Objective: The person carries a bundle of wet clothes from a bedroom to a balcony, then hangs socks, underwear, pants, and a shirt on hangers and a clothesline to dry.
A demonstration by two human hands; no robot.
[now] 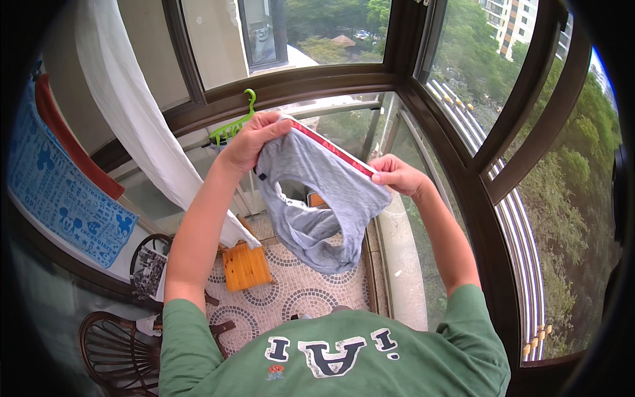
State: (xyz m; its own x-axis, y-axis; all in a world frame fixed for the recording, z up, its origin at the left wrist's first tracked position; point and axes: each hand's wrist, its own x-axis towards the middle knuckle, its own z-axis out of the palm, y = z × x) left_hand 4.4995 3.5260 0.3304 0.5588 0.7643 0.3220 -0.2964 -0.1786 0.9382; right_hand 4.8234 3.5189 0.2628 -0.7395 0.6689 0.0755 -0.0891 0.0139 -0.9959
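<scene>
A pair of grey underpants (322, 168) hangs stretched between my two hands in mid-air. My left hand (260, 136) pinches one end of its red waistband (331, 148), which bears white writing. At the lower, other end of the band, my right hand (399, 174) grips the fabric between thumb and fingers. The leg openings face me, and the floor shows through one of them. Just beyond my left hand, a green plastic clothes hanger (233, 126) is partly hidden by that hand.
A long white curtain (134, 99) hangs to the left, near a blue patterned towel (64, 198) and a reddish-brown cloth (82, 141). Below stand a wooden stool (245, 266) and a dark spindle-back chair (119, 352). Brown-framed windows (307, 84) enclose the front and right.
</scene>
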